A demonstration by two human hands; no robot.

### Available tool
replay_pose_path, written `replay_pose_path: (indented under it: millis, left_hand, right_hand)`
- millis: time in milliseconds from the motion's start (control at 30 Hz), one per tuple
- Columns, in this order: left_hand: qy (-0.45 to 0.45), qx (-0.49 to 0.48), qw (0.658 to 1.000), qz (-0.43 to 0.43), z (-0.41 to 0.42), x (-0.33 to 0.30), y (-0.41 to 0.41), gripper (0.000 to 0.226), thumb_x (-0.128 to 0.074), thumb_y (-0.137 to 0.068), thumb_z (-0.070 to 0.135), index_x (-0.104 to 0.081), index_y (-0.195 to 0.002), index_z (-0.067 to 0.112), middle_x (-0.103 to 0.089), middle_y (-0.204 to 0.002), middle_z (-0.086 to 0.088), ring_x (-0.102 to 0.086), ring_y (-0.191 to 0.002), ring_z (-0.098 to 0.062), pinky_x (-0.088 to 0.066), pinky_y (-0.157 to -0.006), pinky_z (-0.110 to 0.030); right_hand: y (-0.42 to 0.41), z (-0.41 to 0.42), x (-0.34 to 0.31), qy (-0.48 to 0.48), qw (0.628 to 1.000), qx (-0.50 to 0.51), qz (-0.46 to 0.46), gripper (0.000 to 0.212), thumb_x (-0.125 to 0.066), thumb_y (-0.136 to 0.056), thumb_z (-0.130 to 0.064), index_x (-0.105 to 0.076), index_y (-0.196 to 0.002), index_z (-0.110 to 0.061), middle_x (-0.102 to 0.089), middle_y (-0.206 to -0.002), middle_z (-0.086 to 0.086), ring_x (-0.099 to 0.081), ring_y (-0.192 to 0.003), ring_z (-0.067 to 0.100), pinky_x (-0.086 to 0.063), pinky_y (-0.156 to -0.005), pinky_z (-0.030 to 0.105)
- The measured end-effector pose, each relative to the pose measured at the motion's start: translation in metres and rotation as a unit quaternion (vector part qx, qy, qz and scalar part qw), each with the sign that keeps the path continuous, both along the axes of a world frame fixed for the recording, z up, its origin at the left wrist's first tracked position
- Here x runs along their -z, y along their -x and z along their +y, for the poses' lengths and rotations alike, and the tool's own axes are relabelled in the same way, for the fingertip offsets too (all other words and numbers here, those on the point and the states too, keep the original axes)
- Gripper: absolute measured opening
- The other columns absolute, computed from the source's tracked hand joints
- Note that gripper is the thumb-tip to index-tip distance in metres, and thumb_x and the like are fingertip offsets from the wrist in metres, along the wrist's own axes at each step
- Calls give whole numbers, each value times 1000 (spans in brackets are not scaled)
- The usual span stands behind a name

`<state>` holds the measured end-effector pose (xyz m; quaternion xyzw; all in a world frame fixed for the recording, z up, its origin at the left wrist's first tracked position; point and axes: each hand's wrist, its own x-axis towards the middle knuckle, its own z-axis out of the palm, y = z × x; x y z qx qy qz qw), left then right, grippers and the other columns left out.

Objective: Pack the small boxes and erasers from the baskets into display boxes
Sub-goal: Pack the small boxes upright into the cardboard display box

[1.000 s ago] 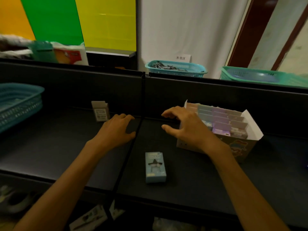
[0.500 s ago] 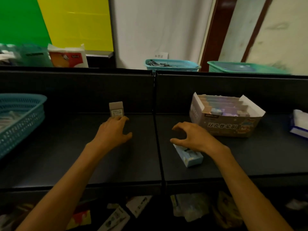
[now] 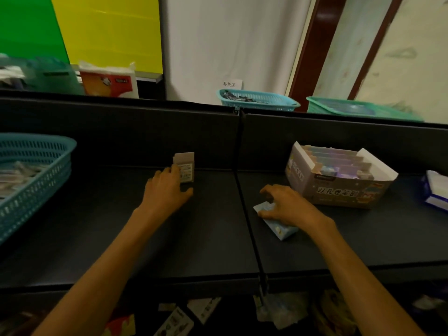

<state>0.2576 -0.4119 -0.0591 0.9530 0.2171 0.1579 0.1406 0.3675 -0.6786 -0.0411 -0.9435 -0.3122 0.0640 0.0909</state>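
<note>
A small grey-white box (image 3: 186, 166) with its top flap open stands against the back wall of the dark shelf. My left hand (image 3: 167, 190) wraps its lower part, fingers on its left side and thumb below it. A light blue small box (image 3: 281, 230) lies flat on the shelf right of the seam. My right hand (image 3: 288, 204) is curled over it and hides its upper half. The cardboard display box (image 3: 339, 192) sits just to the right, open, with rows of small pastel boxes inside.
A blue basket (image 3: 36, 183) with packets stands at the left edge. Behind the shelf wall are a teal basket (image 3: 259, 101) and a green basket (image 3: 358, 110). A white and blue pack (image 3: 436, 190) lies at the far right. Clutter sits below the shelf front.
My left hand moved forward from the shelf surface onto the standing grey box. My right hand left the display box, came down and closed over the light blue box. The view panned left.
</note>
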Motion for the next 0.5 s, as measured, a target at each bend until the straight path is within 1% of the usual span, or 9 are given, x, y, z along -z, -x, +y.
replay_pose_path:
  millis: [133,200,267,367,433,500]
  left_hand:
    - [85,-32,994,-59,7,3,-12,78,-72,-76,42,-31,-135,13,-48,-133,-12,-50,-120,-30,-47,-95,-49]
    - [116,-47,990,-72,7,3,-21,85,-73,-73,46,-28,-137,13,-46,-135,-13,-49,-121,-32,-46,-96,-50]
    - [140,-58,984,-91,5,4,-29,88,-74,-71,48,-28,-137,14,-46,-135,-12,-50,-120,-31,-46,-96,-50]
    - [162,-64,976,-128,3,4,-40,84,-75,-70,47,-30,-134,17,-46,-133,-11,-50,-119,-30,-47,-94,-50]
    - [166,-66,973,-144,4,5,-45,80,-74,-72,44,-31,-133,16,-47,-132,-11,-51,-118,-30,-48,-94,-50]
    - [168,-57,973,-146,4,5,-49,74,-74,-75,36,-33,-132,14,-48,-132,-12,-51,-118,-30,-48,-94,-47]
  right_hand:
    - [-8,17,1,-45,999,-9,-1,63,-68,-82,-42,-40,-137,-28,-42,-138,-2,-45,-124,19,-46,-97,36]
    - [-12,20,4,-37,999,-11,-4,64,-67,-82,-44,-39,-138,-27,-40,-139,-2,-43,-126,19,-45,-98,36]
    - [-17,20,5,-3,1000,-7,-20,67,-65,-81,-51,-38,-139,-28,-40,-140,-2,-44,-125,20,-44,-99,38]
    - [-24,15,5,32,999,0,-7,70,-63,-81,-55,-35,-140,-30,-43,-140,0,-48,-123,20,-45,-97,38]
    - [-27,13,6,33,999,4,21,71,-64,-81,-53,-34,-141,-30,-44,-140,1,-50,-120,20,-49,-94,37]
    - [-30,13,7,21,999,6,40,70,-66,-80,-50,-36,-140,-29,-44,-141,2,-51,-119,20,-51,-92,37]
